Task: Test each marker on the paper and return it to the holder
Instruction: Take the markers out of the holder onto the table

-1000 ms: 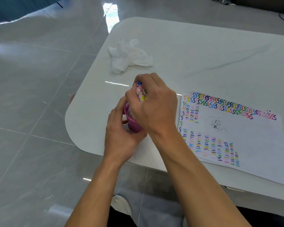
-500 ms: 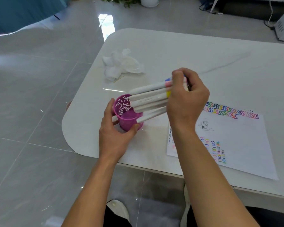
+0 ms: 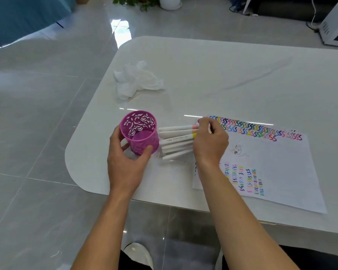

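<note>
Right fingers (image 3: 204, 121) clenched round the cap ends of a bundle of markers (image 3: 176, 141). Right hand (image 3: 210, 145) sits over the left edge of the paper (image 3: 271, 162). I count about six white barrels, fanned out and lying near flat. Their free ends point left and stop just beside the holder (image 3: 139, 131). Pink and yellow bands show where the barrels meet the hand. I can't tell from my feed whether the lowest barrels touch the surface (image 3: 222, 75) or hang just above it; a reflection sits right under them.

Left fingers (image 3: 115, 137) wrapped round the holder's left wall, thumb on the near wall, so the left hand (image 3: 125, 162) is grasping it. Holder is magenta with a cut-out pattern. It stands on the surface near the front-left corner, mouth up, and I see its bottom through the mouth.

Paper lies flat to the right of the markers, near the front edge. It has rows of coloured squiggles along the top, blocks of short squiggles lower left and a small doodle mid-sheet.

Further out, a crumpled white tissue (image 3: 135, 80) lies behind the holder, well apart, with a thin stick (image 3: 134, 97) at its near edge. Off the surface: grey tiled floor (image 3: 37, 114), potted plant (image 3: 170, 1) at top, white appliance (image 3: 336, 26) top right, white shoe (image 3: 139, 252) below the front edge.
</note>
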